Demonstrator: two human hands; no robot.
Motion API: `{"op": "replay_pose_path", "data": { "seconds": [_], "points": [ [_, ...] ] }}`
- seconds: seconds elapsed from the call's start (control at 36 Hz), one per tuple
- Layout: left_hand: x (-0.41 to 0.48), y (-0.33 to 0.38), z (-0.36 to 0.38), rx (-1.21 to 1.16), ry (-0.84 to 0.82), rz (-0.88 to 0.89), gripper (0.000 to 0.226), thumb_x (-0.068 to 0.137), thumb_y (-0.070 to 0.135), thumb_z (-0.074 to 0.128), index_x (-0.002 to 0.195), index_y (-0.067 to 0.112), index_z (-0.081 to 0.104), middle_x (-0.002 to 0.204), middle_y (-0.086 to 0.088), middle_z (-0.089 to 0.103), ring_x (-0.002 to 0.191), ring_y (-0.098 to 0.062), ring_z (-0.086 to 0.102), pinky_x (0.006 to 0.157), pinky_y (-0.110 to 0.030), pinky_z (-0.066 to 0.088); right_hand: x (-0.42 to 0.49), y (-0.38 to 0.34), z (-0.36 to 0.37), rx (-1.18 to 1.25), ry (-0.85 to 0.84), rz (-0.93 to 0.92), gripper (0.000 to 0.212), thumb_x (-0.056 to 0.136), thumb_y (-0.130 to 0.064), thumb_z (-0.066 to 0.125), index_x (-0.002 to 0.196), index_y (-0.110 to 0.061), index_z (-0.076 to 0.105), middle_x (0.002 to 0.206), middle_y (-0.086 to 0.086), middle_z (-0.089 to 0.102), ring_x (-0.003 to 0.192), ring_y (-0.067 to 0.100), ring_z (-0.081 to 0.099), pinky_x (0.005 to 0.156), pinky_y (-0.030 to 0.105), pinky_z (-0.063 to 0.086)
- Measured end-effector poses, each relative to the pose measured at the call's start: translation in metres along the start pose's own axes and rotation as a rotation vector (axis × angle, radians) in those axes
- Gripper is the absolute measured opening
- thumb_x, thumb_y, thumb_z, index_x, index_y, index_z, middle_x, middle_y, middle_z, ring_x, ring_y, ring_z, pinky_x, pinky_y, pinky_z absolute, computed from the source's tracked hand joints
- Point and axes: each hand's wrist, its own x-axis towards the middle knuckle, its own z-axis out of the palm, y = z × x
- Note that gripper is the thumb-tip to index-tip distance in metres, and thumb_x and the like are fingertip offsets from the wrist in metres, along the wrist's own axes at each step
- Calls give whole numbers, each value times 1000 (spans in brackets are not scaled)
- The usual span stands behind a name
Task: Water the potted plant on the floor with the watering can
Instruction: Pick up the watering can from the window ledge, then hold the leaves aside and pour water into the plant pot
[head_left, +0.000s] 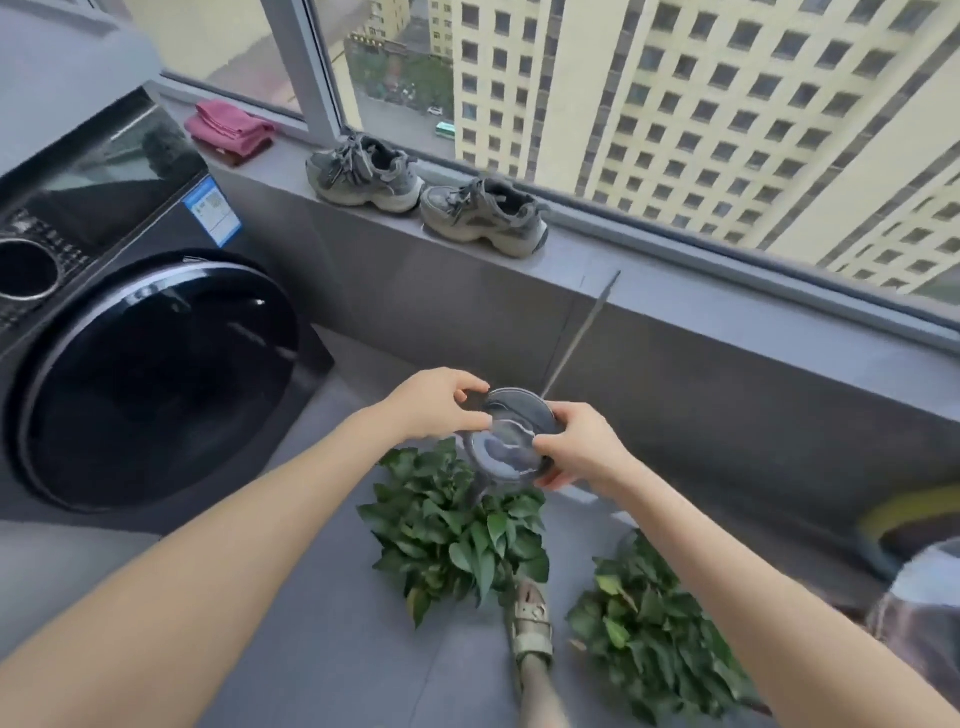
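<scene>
A small grey watering can (511, 441) with a clear round body and a long thin spout pointing up and away hangs in the air over the floor. My left hand (436, 405) pinches its left rim. My right hand (582, 447) grips its right side, fingers curled under it. Directly below the can stands a leafy green potted plant (457, 540); its pot is hidden by leaves. A second leafy plant (654, 639) stands on the floor to the right.
A dark front-loading washing machine (145, 379) stands at the left. A grey window ledge (649, 291) carries two grey sneakers (426, 192) and a folded pink cloth (228, 127). My sandalled foot (530, 618) is between the plants. A yellow-rimmed object (904, 525) sits far right.
</scene>
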Motion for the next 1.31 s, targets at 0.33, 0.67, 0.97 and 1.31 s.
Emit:
{"op": "replay_pose_path", "data": {
  "seconds": [0.33,0.67,0.97,1.31],
  "points": [
    [-101,-110,72,-197,-84,-28,44,84,4,58,125,19,60,96,-3,65,79,-25,70,64,-33,60,-77,48,129,-105,-95,19,54,74,-2,49,121,-22,66,68,3,71,57,33,73,56,38,61],
    [-141,-157,157,-303,176,-221,37,73,-2,64,107,13,67,78,-8,65,69,-36,69,62,-43,60,-89,109,197,-234,-23,48,46,78,-11,51,122,-19,62,85,11,76,60,31,73,65,38,62],
    [-133,-192,276,-513,394,-456,40,72,8,68,112,15,67,99,-11,73,79,-28,70,81,-33,55,-84,225,254,-29,63,173,31,76,-45,53,100,-27,61,85,-5,73,70,20,72,79,40,57],
    [-70,-253,382,-566,357,-414,30,77,7,64,100,25,57,70,0,66,64,-27,71,66,-33,59,-25,336,297,130,72,209,28,71,-14,36,92,-23,52,48,10,62,36,25,52,50,36,48]
  ]
}}
